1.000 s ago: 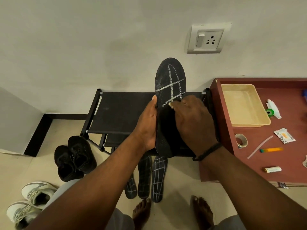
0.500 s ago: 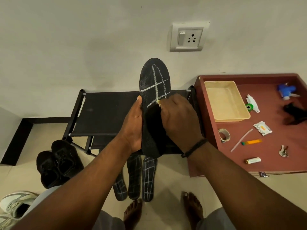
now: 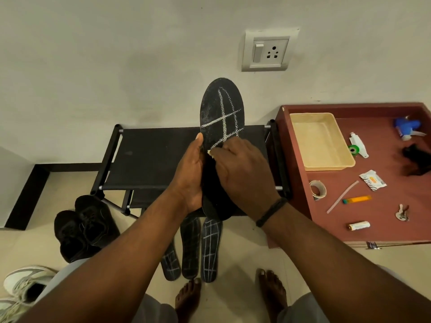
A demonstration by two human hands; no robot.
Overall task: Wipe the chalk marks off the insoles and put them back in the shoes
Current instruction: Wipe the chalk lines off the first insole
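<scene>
A black insole (image 3: 221,108) with white chalk lines across its upper half stands upright in front of me. My left hand (image 3: 190,178) grips its left edge, thumb along the rim. My right hand (image 3: 242,173) lies over the insole's middle and pinches a small pale piece (image 3: 210,153) against the surface at the lowest chalk line. Three more chalk-marked insoles (image 3: 191,250) lie side by side on the floor below. A pair of black shoes (image 3: 81,227) sits at the left, and white sneakers (image 3: 21,290) are at the bottom left corner.
A black shoe rack (image 3: 149,157) stands against the wall behind the insole. To the right is a red-brown table (image 3: 349,215) with a beige tray (image 3: 321,141), tape roll (image 3: 317,190), spray bottle (image 3: 407,128), black cloth (image 3: 417,159), battery and keys. My bare feet are below.
My right hand has slid slightly leftward across the insole with the pale piece. The view has shifted, so more of the table shows on the right.
</scene>
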